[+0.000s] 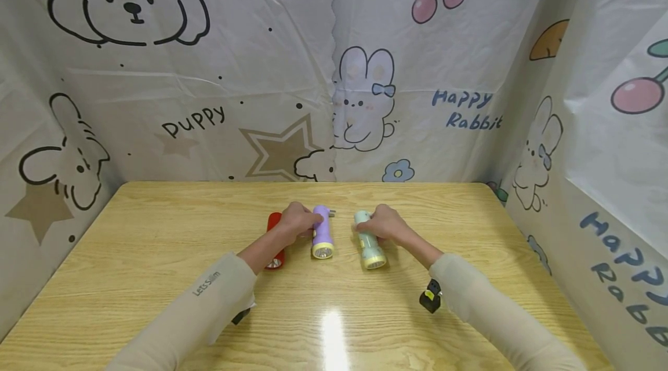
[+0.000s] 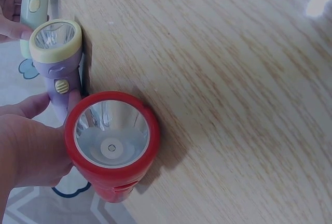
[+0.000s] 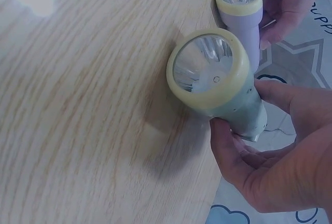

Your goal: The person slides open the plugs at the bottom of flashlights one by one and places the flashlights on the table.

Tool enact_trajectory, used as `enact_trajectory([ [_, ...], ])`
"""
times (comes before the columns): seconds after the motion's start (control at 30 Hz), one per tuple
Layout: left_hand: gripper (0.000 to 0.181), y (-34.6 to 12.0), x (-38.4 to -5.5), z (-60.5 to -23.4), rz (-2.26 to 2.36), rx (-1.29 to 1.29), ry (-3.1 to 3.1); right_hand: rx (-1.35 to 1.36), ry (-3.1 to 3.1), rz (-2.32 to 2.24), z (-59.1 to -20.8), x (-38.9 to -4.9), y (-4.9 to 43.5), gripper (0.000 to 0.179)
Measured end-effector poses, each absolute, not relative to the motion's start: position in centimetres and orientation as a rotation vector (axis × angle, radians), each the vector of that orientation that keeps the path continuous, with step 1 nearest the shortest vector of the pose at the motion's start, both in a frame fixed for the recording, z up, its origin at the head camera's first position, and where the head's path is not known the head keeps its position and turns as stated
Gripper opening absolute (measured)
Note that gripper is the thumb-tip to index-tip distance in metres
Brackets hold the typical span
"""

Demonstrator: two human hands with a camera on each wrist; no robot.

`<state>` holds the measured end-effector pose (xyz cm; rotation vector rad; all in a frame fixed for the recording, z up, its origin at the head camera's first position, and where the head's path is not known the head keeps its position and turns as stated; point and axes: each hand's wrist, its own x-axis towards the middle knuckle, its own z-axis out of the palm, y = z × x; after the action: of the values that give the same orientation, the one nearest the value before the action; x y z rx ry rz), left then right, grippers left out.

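Three flashlights lie near the back of the wooden table. My left hand (image 1: 300, 220) grips the handle of the purple flashlight (image 1: 323, 235), whose yellow-rimmed lens points toward me; metal plug prongs (image 1: 331, 213) stick out from its tail. With thumb and fingers on either side, my right hand (image 3: 280, 167) pinches the mint-green flashlight (image 3: 249, 107), which also has a yellow rim. Just left of the purple one is a red flashlight (image 1: 274, 221), partly covered by my left wrist in the head view. In the left wrist view, the red flashlight's lens (image 2: 111, 133) faces the camera.
The light wood table (image 1: 172, 232) ends at a cloth backdrop (image 1: 250, 93) printed with puppies, rabbits and cherries. Similar cloth stands along both sides. A black wrist device (image 1: 430, 297) hangs beneath the right sleeve (image 1: 469, 284). Light glares off the table's front middle.
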<state>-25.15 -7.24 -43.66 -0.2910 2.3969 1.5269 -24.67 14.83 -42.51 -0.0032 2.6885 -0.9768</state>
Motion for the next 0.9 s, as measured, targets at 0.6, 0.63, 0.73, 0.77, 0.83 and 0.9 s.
enact_trajectory([
  [0.6,0.027,-7.21,-25.13,-43.70,1.536,-0.280,2.393,0.041,2.692,-0.993,-42.22,-24.62,14.93,0.034],
  [0.63,0.028,-7.22,-25.14,-43.71,1.540,-0.277,2.391,0.046,2.692,-0.996,-42.23,-24.61,14.96,0.034],
  [0.73,0.029,-7.22,-25.17,-43.76,1.544,-0.276,2.387,0.058,2.697,-1.002,-42.18,-24.61,15.02,0.034],
  [0.77,0.029,-7.23,-25.19,-43.78,1.543,-0.276,2.387,0.061,2.698,-1.003,-42.15,-24.61,15.04,0.035],
  [0.83,0.028,-7.25,-25.21,-43.79,1.541,-0.276,2.389,0.061,2.704,-1.003,-42.04,-24.61,15.06,0.037],
  [0.9,0.028,-7.29,-25.22,-43.82,1.543,-0.274,2.389,0.058,2.708,-1.005,-41.89,-24.59,15.07,0.037],
])
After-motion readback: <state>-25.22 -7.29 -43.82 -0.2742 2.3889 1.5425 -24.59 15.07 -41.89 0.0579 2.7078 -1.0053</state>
